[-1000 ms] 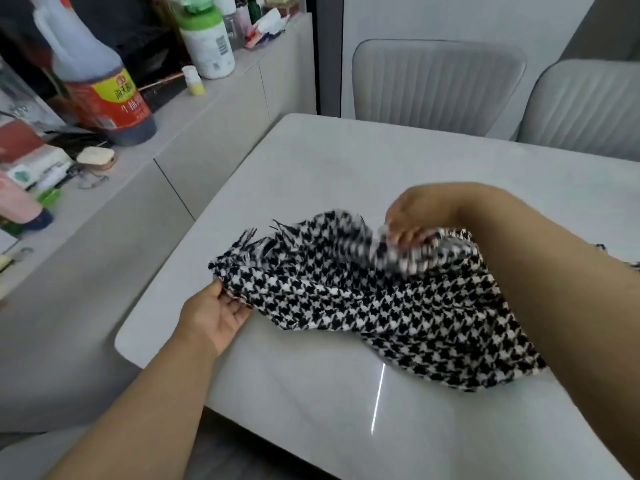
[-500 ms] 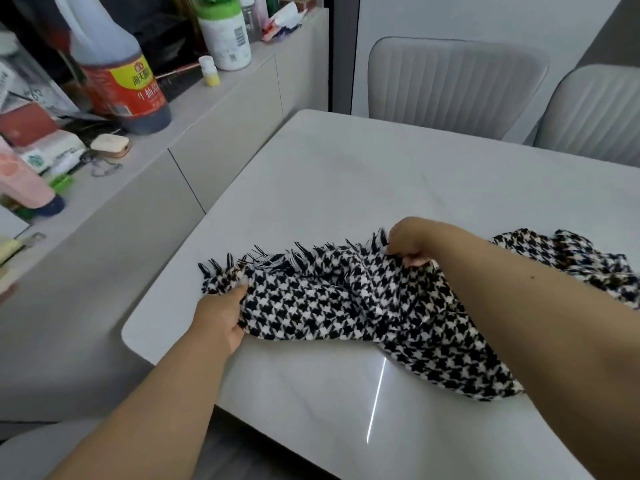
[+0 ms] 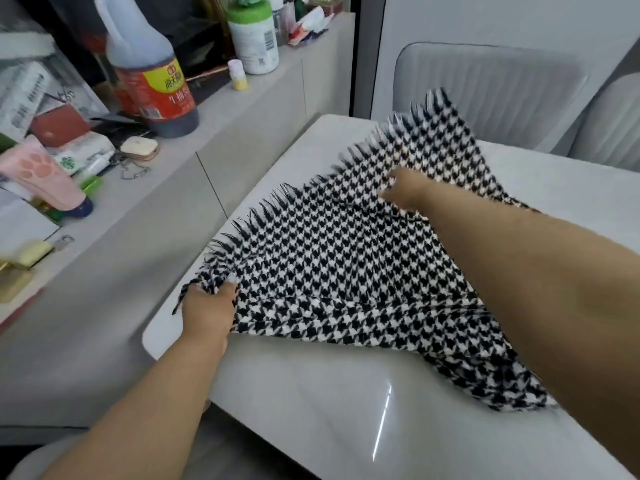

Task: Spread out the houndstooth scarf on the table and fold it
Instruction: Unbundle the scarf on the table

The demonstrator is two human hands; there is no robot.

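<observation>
Left hand (image 3: 207, 306) pinches the near-left fringed corner of the houndstooth scarf (image 3: 346, 258) at the white table (image 3: 311, 410) edge. Farther right, the right hand (image 3: 403, 188) grips the cloth mid-width, lifting the far corner. Spreading looks partly done; flattening and all folding remain.

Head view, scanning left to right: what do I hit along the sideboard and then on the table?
Pink tube → soy sauce bottle → white green-capped bottle → left hand → houndstooth scarf → right hand.
</observation>
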